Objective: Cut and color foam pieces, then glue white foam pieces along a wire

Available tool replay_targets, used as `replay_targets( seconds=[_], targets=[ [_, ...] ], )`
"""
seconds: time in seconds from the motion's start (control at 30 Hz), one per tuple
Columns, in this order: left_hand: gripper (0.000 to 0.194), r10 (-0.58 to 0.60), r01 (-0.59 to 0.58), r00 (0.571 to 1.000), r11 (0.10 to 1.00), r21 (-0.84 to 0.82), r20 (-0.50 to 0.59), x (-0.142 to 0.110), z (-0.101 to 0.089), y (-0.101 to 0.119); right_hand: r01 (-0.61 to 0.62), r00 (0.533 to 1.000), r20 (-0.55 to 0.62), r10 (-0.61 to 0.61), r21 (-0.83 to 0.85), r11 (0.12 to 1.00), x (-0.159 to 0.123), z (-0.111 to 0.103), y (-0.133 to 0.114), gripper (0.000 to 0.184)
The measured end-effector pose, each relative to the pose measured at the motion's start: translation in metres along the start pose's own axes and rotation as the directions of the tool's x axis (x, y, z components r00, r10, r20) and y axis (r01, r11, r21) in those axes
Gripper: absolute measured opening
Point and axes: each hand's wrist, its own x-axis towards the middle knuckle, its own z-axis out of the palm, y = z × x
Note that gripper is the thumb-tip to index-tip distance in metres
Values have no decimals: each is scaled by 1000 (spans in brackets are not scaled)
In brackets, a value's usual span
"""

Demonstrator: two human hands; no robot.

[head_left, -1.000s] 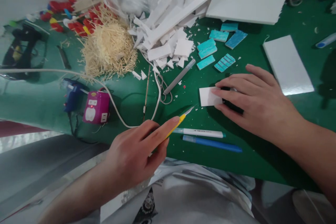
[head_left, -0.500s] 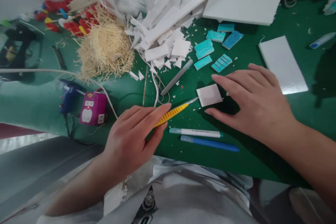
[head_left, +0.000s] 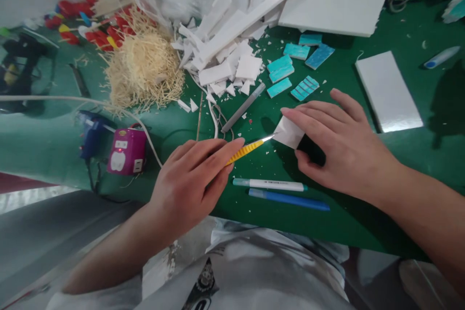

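Observation:
My left hand (head_left: 192, 174) is closed round a yellow craft knife (head_left: 245, 149), its blade tip touching the edge of a small white foam square (head_left: 288, 131). My right hand (head_left: 336, 143) holds that square between fingers and thumb, tilted up off the green table (head_left: 181, 128). Just below lie a white marker (head_left: 271, 184) and a blue pen (head_left: 288, 199).
Several teal painted foam tiles (head_left: 292, 70) lie behind the hands, with a grey pen (head_left: 242, 107). Farther back are white foam scraps (head_left: 232, 53), a heap of straw-coloured sticks (head_left: 143, 70) and white boards (head_left: 387, 89). A pink power socket (head_left: 125, 157) and cable sit left.
The right hand, first pressing the white square flat, has picked it up and tilted it. The left hand has brought the knife forward until its tip meets the square.

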Motion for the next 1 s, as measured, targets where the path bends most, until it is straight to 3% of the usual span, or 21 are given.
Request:
replay_targets(
  seconds=[0.2,0.4,1.0],
  targets=[
    [34,41,-41,999,998,-41,19,5,4,1,-48,996,-70,47,-7,999,-3,1,4,52],
    [33,68,-66,996,997,-36,58,9,5,0,-54,996,-67,53,-14,998,-5,4,7,46],
    [34,83,-80,992,996,-37,97,7,4,4,-32,996,-83,33,14,999,-5,6,8,47]
  ],
)
